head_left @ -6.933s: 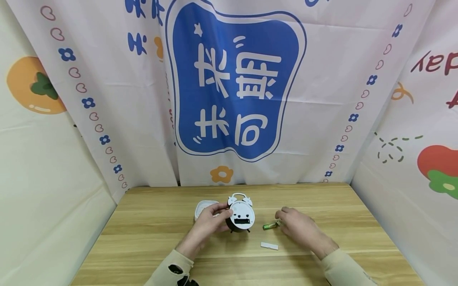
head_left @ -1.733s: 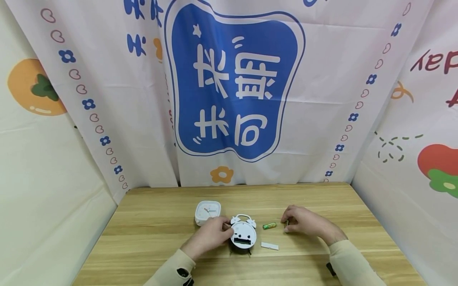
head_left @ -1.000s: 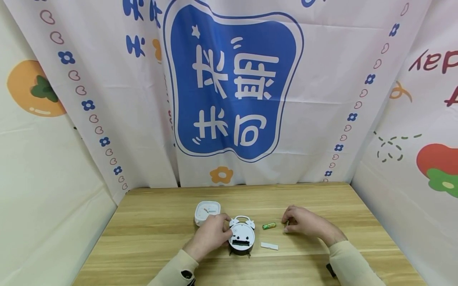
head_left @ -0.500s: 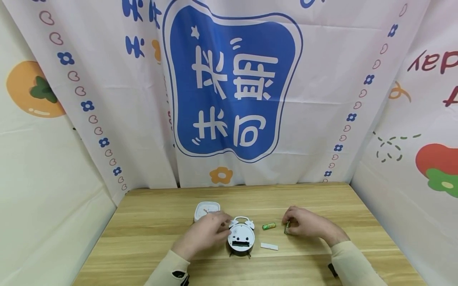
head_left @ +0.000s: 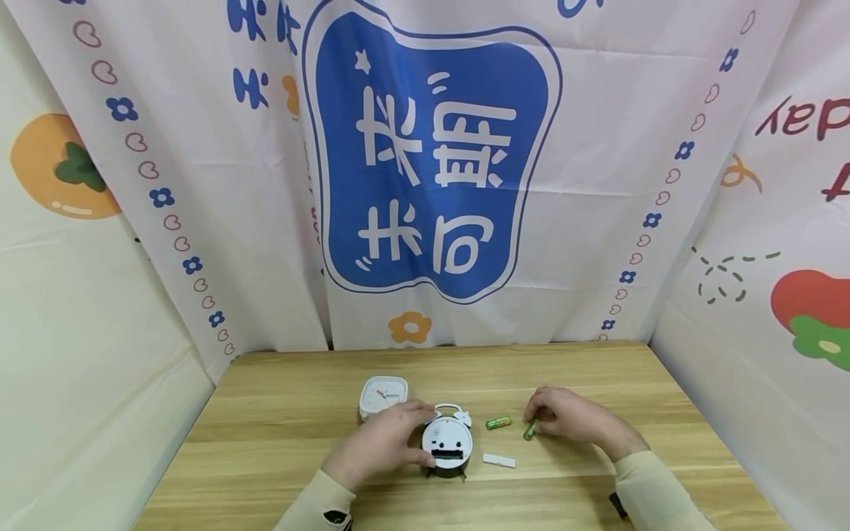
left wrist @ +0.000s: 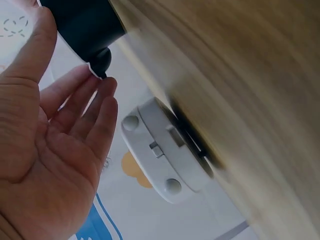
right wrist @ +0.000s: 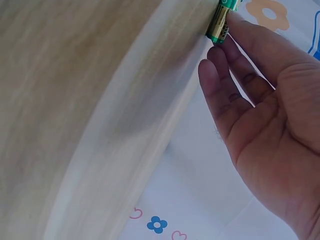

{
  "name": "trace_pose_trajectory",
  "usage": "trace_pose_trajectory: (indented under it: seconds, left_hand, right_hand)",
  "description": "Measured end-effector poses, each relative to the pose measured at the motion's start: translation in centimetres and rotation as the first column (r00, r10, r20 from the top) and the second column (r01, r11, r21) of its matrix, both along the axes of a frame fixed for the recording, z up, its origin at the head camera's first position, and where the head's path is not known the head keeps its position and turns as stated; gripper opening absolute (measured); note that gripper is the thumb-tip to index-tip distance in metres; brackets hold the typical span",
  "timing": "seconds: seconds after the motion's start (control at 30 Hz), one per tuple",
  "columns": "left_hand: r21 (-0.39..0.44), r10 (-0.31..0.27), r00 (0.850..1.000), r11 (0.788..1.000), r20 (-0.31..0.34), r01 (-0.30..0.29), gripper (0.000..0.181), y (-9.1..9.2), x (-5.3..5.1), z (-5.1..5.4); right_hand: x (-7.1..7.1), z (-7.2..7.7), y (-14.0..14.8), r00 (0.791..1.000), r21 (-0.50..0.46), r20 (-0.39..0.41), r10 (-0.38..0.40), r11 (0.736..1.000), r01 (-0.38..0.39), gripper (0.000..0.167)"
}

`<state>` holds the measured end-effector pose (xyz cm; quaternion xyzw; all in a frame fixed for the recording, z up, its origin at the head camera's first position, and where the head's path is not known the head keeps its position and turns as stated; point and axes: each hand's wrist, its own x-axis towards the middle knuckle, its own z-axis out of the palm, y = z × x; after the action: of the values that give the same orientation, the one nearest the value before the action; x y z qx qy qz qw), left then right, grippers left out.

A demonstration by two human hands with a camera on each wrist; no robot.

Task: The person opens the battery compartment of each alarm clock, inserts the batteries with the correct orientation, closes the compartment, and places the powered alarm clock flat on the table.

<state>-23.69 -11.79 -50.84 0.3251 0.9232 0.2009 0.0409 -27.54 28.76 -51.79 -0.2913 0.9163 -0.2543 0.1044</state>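
Note:
The white-backed twin-bell alarm clock shows its dark battery slot. My left hand grips its left side, thumb low and fingers by the bell; the left wrist view shows the hand at the clock's dark body. Between thumb and fingers my right hand pinches a green battery. The right wrist view shows this battery at the fingertips of the hand. Another green battery lies between the clock and my right hand, with a small white cover in front of it.
A white square clock stands behind my left hand and shows its underside feet in the left wrist view. The wooden table ends at a printed curtain along the back.
Since the earliest frame the twin-bell clock has come nearer the front, and my right hand has moved right with a battery. Lately my left thumb has slid lower on the clock, and the held battery has tilted.

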Motion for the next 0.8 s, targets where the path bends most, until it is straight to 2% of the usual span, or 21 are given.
trace_pose_trajectory:
  seconds: [0.3,0.63,0.8]
  left_hand:
    - [-0.038,0.046,0.999,0.998,-0.019,-0.047,0.078,0.7,0.5,-0.1]
    - [-0.050,0.055,0.997,0.997,-0.047,-0.057,0.079,1.1,0.9,-0.2]
    - [-0.052,0.060,0.996,0.997,-0.063,-0.063,0.078,1.3,1.0,-0.1]
  right_hand:
    - [0.2,0.1,-0.1,0.999,-0.016,0.030,0.011,1.000,-0.010,0.014]
    - [0.4,-0.2,-0.6,0.999,0.022,0.010,0.034,0.999,-0.034,0.012]
    - [0.4,-0.1,-0.9,1.000,0.027,0.015,0.015,1.000,-0.016,0.013]
